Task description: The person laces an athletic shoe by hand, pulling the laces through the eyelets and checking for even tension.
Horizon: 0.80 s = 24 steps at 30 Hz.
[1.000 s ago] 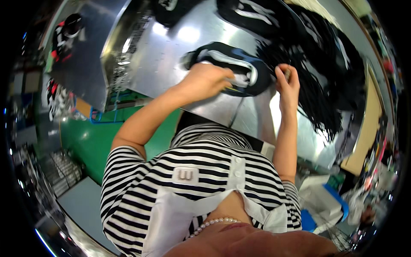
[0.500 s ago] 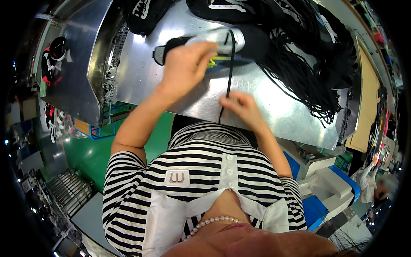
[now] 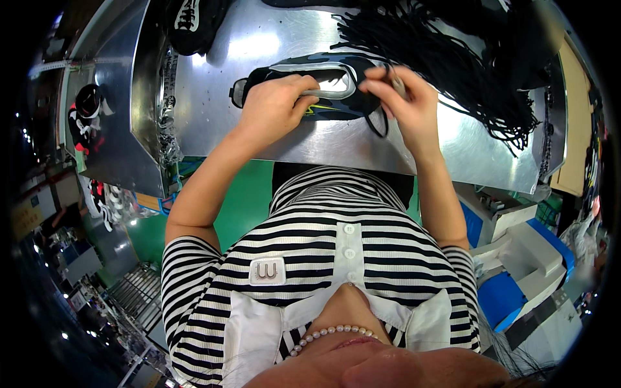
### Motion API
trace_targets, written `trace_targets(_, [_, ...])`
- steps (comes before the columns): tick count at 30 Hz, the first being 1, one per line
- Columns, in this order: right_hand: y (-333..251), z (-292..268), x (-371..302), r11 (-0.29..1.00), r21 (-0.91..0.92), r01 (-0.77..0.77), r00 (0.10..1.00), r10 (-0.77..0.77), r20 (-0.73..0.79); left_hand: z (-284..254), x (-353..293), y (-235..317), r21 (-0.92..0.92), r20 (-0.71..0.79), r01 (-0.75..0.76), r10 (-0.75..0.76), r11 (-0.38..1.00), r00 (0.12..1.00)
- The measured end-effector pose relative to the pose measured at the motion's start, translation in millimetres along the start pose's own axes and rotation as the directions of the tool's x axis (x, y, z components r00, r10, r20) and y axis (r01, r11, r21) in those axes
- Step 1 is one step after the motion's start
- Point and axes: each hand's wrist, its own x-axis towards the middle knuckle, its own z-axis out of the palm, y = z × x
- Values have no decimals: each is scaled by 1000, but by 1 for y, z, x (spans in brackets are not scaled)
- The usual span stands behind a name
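Observation:
A dark shoe (image 3: 343, 111) with a grey-edged opening and a yellow-green mark on its side lies across the metal table. My left hand (image 3: 275, 107) is closed on the near rim of that opening, thumb and fingers pinching it. Above the other end of the shoe, my right hand (image 3: 411, 103) has its fingers bent together around a thin black shoelace (image 3: 377, 132). Part of the lace hangs in a loop beside the shoe, below my right fingers. The fingertips are slightly blurred, and where the lace meets the shoe is partly hidden.
A thick bundle of black laces (image 3: 446, 71) spreads over the table's far right. Another black shoe (image 3: 194, 26) stands at the far left. A raised metal side panel (image 3: 132, 103) bounds the metal table (image 3: 213, 129) on the left. Blue-and-white equipment (image 3: 524, 265) is at lower right.
My right hand has moved from the table's near edge up to the shoe. The lace, stretched straight toward me before, now hangs in a loop. My left hand remains on the shoe.

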Motion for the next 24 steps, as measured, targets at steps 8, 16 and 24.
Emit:
trace_targets(8, [26, 18, 38, 988, 152, 25, 1000, -27, 10, -7, 13, 25, 137, 19, -75, 73, 988, 997])
trace_targets(16, [35, 9, 48, 894, 443, -62, 993, 11, 118, -5, 26, 23, -424, 130, 7, 54, 905, 990])
trace_targets(24, [42, 14, 52, 873, 488, -4, 998, -28, 58, 16, 29, 10, -409, 208, 118, -33, 905, 977])
